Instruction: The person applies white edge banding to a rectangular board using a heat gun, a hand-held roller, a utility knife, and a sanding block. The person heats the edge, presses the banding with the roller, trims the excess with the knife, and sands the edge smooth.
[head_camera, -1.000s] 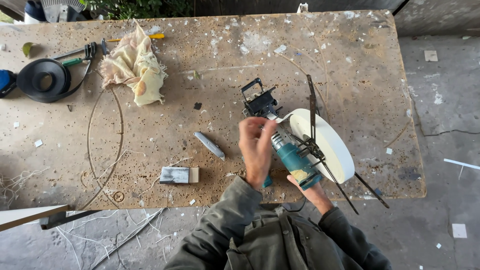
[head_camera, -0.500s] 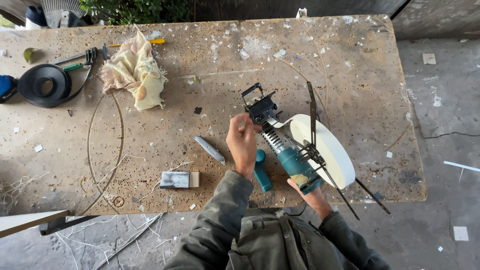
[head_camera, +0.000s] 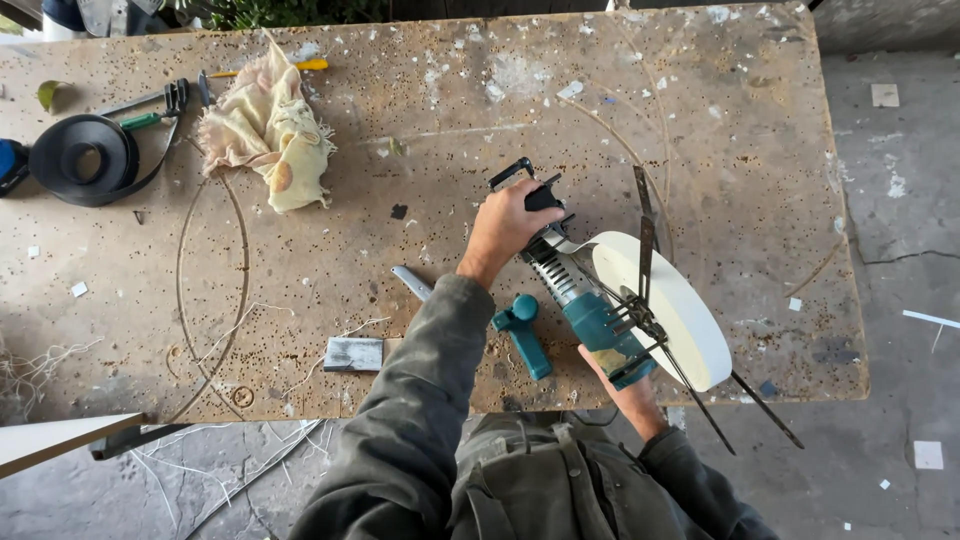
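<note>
Teal and silver power tool (head_camera: 590, 305) lying slanted near the counter's (head_camera: 420, 130) near edge, right of the middle, black front end pointing toward the far edge. Left hand (head_camera: 505, 228) clamped over that black front end, fingers closed around it. Right hand (head_camera: 625, 385) under the teal rear end at the near edge, fingers wrapped about the body as far as can be seen, partly hidden by the tool. White roll of edge band (head_camera: 675, 305) pressed against the tool's right side, crossed by thin dark metal rods (head_camera: 645, 230) and overhanging the near edge. Teal side handle (head_camera: 522, 335) loose on the counter just left of the tool, apart from both hands. Small grey blade-like piece (head_camera: 410, 283) a little further left, and a small grey block (head_camera: 353, 354) near the near edge beyond it. Crumpled yellowish rag (head_camera: 270, 130) toward the far left corner, with a yellow-handled tool (head_camera: 300, 66) poking out beside it. Black coil of band (head_camera: 85, 155) at the left edge, green-handled pliers (head_camera: 150, 108) touching it. Thin wire loop (head_camera: 210, 290) running from the rag down to the near edge. Pitted, paint-flecked surface throughout.
</note>
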